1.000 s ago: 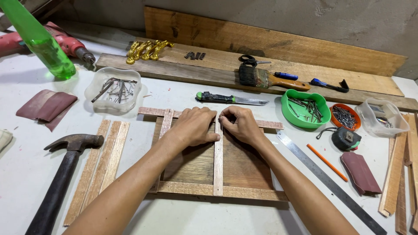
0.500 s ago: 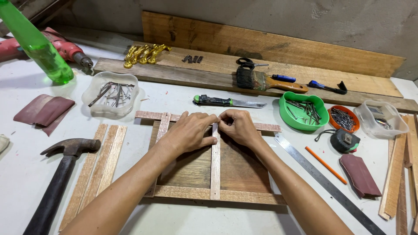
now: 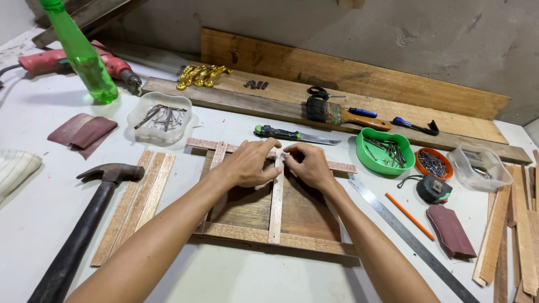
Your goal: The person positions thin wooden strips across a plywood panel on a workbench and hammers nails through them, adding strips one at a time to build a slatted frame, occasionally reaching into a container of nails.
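While both forearms reach in from the six o'clock edge, the hands are seen together over a wooden panel (image 3: 297,210) that lies flat on the white desk (image 3: 236,280). A thin wood strip (image 3: 275,213) is laid upright across the panel, from its near rail toward twelve o'clock. The top end of this strip is pinched between the fingertips of the left hand (image 3: 250,164) and the right hand (image 3: 310,165), which touch each other there; whether anything small is held between them cannot be told.

At nine o'clock from the panel, three loose slats (image 3: 135,205) are laid side by side, and beyond them, toward eight o'clock, a hammer (image 3: 84,224) rests with its head pointing away. At three o'clock a steel ruler (image 3: 410,238) is set aslant, with an orange pencil (image 3: 407,216) and a folded sheet of sandpaper (image 3: 451,231) just beside it.

Farther off, at twelve o'clock, a knife (image 3: 295,135) is placed just past the hands. At two o'clock a green bowl of nails (image 3: 384,151) is seen, at ten o'clock a clear tub of nails (image 3: 160,116). Farthest, at eleven o'clock, a green bottle (image 3: 81,56) is stood before a red drill (image 3: 78,63).
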